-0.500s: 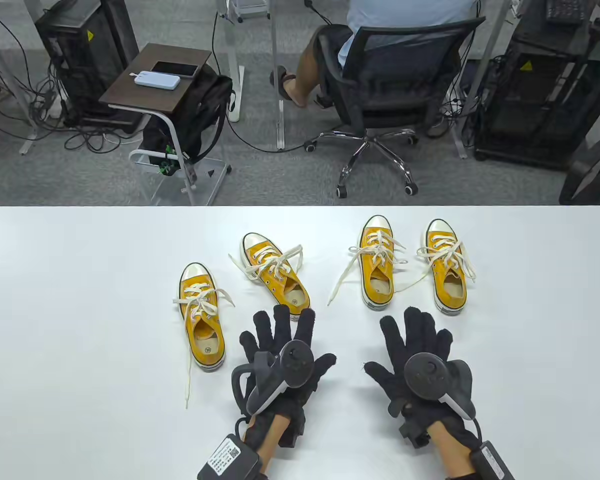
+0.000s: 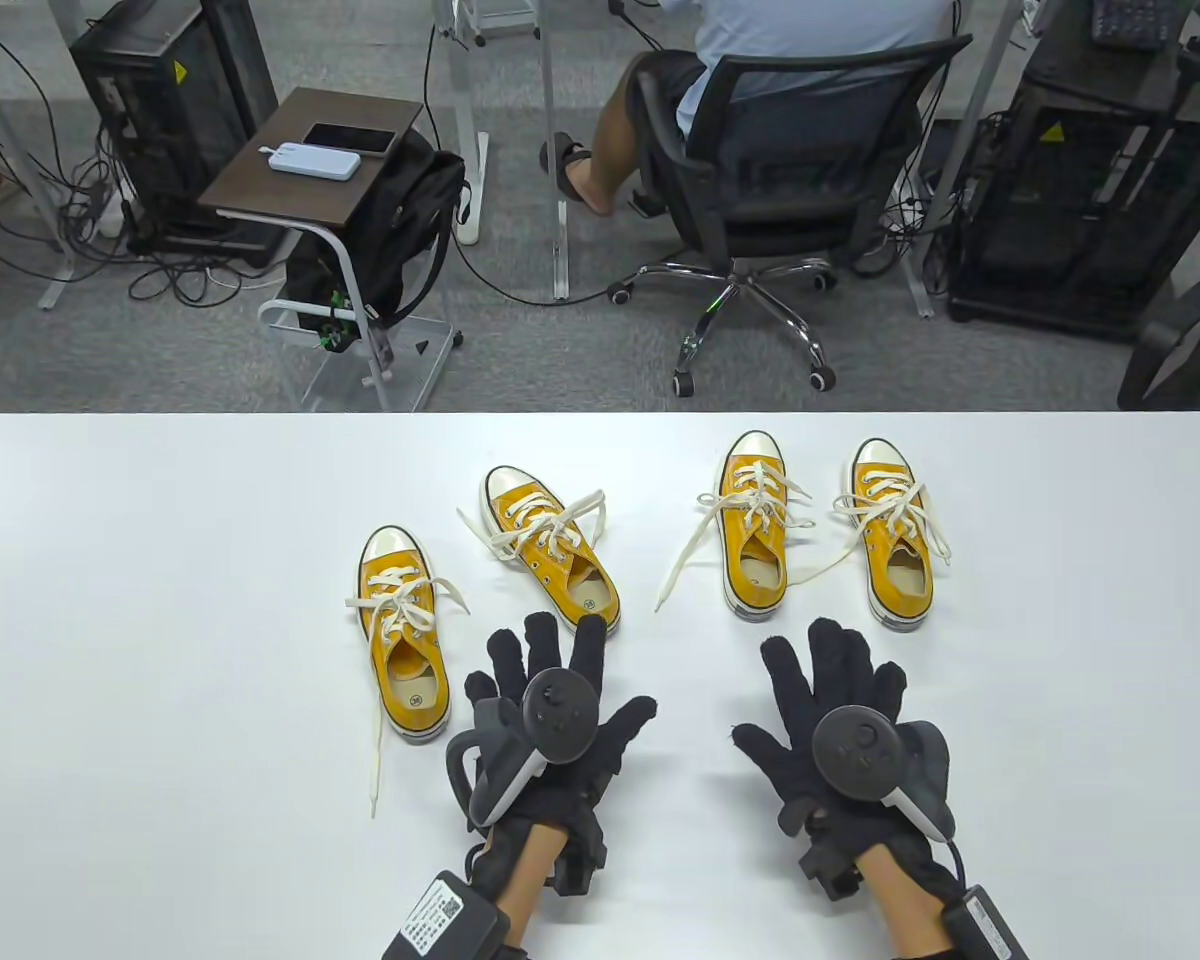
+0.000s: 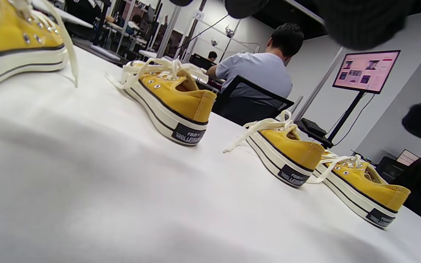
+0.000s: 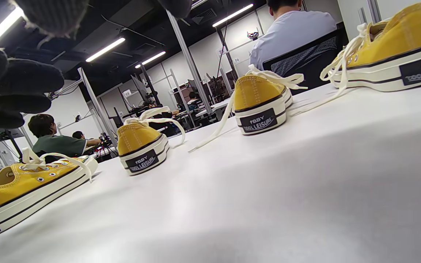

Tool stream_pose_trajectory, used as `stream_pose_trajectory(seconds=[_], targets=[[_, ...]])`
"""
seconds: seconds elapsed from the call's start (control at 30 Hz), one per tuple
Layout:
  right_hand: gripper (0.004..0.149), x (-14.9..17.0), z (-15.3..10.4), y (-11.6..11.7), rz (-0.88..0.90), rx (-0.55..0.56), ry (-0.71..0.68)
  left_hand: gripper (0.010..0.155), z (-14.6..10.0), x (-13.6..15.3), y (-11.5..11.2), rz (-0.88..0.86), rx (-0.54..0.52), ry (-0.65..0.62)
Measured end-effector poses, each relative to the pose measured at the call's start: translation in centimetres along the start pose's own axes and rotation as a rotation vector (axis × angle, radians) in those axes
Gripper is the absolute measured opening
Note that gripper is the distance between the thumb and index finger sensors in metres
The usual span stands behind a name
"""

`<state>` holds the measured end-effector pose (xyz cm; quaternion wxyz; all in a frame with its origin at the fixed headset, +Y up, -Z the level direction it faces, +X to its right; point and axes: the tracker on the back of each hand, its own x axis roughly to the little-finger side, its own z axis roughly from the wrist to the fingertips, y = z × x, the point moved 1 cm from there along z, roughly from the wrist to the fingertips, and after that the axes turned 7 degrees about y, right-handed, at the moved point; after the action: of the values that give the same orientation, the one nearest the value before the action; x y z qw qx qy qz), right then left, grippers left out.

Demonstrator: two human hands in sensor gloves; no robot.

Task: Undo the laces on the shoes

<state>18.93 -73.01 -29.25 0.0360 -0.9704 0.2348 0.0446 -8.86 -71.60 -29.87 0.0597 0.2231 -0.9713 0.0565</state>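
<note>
Tabletop (image 2: 110, 620): white, smooth, broad; carries four shoes in a loose row across the middle.

Shoes, four, yellow canvas low-tops with white rubber soles and toe caps: far-left shoe (image 2: 403, 632), second shoe (image 2: 552, 548) angled, third shoe (image 2: 754, 523), far-right shoe (image 2: 890, 532). Toes pointing away, heels toward the hands. Likely light, soft in the upper, stiff at the sole; apt to slide on the smooth top if a lace is tugged hard, so better steadied at the heel or sidewall.

Left hand (image 2: 550, 715): flat above the tabletop just behind the second shoe, fingers spread apart, gripping nothing.

Right hand (image 2: 840, 720): near the third and far-right shoes, fingers likewise spread, gripping nothing.

Laces (image 2: 400, 610), cream, flat, cotton-like: limp, easily pinched, not slippery by the look. Bows on all four appear tied, though the knots are too small to read surely. Best hold: a free tail, such as the long tail (image 2: 375, 760) trailing from the far-left shoe, or the tail (image 2: 682, 560) lying left of the third shoe; pull outward along the tail.
</note>
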Motion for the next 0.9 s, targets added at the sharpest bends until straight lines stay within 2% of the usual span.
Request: stream_pose_trajectory(seconds=[0.27, 0.37, 0.5, 0.7, 0.8, 0.9], targets=[[0.085, 0.7, 0.3, -0.8, -0.026, 0.018, 0.044, 0.088, 0.5, 1.2, 0.2, -0.093, 0.038, 0.033], [0.085, 1.4, 1.2, -1.8, -0.066, 0.043, 0.088, 0.088, 0.7, 1.6, 0.3, -0.134, 0.064, 0.041], [0.085, 3.3, 3.9, -4.3, -0.146, 0.067, 0.163, 0.088, 0.9, 2.2, 0.3, -0.181, 0.125, 0.06], [0.085, 6.3, 8.0, -7.9, -0.258, 0.079, 0.316, 0.088, 0.9, 2.4, 0.7, -0.201, 0.126, 0.064], [0.085, 7.5, 9.6, -8.3, -0.293, 0.049, 0.372, 0.087, 0.9, 2.5, 0.9, -0.215, 0.133, 0.067], [0.084, 8.8, 10.9, -7.5, -0.29, 0.007, 0.425, 0.088, 0.8, 2.6, 1.0, -0.224, 0.136, 0.081]])
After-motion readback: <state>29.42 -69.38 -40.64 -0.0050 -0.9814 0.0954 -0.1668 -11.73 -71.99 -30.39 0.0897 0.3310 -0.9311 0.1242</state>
